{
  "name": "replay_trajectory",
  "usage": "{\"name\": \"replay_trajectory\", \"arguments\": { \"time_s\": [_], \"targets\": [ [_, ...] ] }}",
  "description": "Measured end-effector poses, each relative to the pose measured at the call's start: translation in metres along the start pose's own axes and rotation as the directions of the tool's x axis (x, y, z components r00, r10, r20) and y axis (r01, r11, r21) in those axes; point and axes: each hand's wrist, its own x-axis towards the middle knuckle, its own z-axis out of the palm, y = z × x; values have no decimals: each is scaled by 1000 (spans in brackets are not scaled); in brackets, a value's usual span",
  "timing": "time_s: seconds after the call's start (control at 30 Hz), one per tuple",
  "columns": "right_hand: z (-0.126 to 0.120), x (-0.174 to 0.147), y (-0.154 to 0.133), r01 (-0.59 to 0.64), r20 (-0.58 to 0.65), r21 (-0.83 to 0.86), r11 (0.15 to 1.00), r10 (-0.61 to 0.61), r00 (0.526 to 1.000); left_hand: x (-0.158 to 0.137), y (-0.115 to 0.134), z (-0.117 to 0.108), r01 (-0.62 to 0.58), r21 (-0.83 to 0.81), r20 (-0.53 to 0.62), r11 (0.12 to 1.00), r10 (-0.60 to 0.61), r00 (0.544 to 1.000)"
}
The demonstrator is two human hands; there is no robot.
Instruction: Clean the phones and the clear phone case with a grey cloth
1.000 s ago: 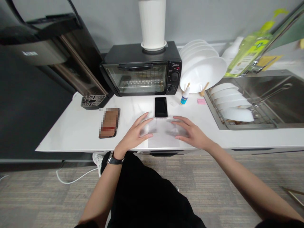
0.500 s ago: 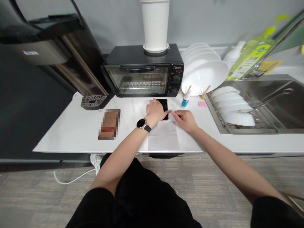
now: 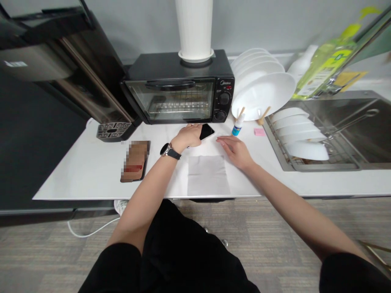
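Observation:
A black smartphone [image 3: 207, 131] lies tilted on the white counter below the oven, partly hidden. My left hand [image 3: 187, 137], with a watch on its wrist, is closed over its left part; the fingertips are hidden. To the right, my right hand [image 3: 236, 151] rests at the counter with its fingers stretched out and nothing visible in them. A thin grey cloth [image 3: 208, 176] is spread flat in front of both hands. Behind my right hand stands a small spray bottle [image 3: 236, 126] with a blue label. Beside it is a pink sticky-note pad [image 3: 259, 132].
At the back stands a black toaster oven [image 3: 180, 97] bearing a white pot [image 3: 195, 32]. A dark drink dispenser [image 3: 100, 89] and a pixelated phone-like object [image 3: 136, 160] are left. White plates [image 3: 264, 95], bowls [image 3: 307, 150] and a steel sink [image 3: 360, 142] are right.
My left hand has moved left with the smartphone, which has turned from upright to slanted. The cloth is now fully uncovered. My right hand has loosened from a pinch to stretched fingers.

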Motion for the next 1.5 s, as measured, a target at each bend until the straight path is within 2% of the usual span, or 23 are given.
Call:
{"name": "replay_trajectory", "arguments": {
  "time_s": [0.07, 0.13, 0.27, 0.33, 0.43, 0.53, 0.7, 0.87, 0.97, 1.13, 1.2, 1.3, 1.4, 1.5],
  "targets": [
    [1, 0, 3, -20, -7, -12, 1000, 20, 1000, -2, -8, 0, -23, 1, 105, 1000, 23, 994],
    [3, 0, 6, -48, -23, -26, 999, 47, 999, -7, -11, 1, -2, -15, 128, 1000, 4, 992],
    [5, 0, 8, -90, -44, -28, 996, 88, 995, -18, -8, 11, 159, -35, -15, 987, -160, 987],
    [3, -1, 3, -78, -50, 0, 997, 78, 996, -22, -6, 14, 190, -59, -78, 980, -194, 978],
    [-5, 2, -13, -49, -88, 68, 996, 55, 995, -31, -4, 9, 131, -108, -110, 986, -143, 984],
    [-11, 13, -30, -6, -127, 105, 994, 19, 992, -44, -3, -2, 22, -147, -91, 989, -36, 995],
    [-3, 33, -40, 110, -270, 92, 990, -82, 959, -57, -1, -12, -130, -172, -181, 977, 98, 979],
    [5, 26, -40, 48, -302, 178, 983, 8, 953, -62, 6, -19, -173, -113, -206, 978, 148, 967],
    [6, 22, -39, -50, -235, 293, 955, 123, 964, -65, 12, -24, -176, -51, -199, 983, 163, 966],
    [12, 27, -32, -198, -36, 503, 841, 250, 968, -66, 19, -23, -224, 28, -158, 974, 226, 961],
    [14, 30, -30, -263, 39, 572, 777, 295, 955, -65, 19, -22, -229, 54, -142, 972, 235, 962],
    [16, 32, -28, -344, 132, 691, 636, 356, 925, -65, 19, -21, -229, 71, -140, 971, 237, 961],
    [17, 34, -26, -385, 184, 751, 537, 390, 902, -65, 18, -20, -228, 83, -153, 970, 239, 959],
    [17, 35, -22, -376, 186, 780, 501, 388, 903, -65, 19, -20, -232, 107, -161, 967, 247, 956]
  ]
}}
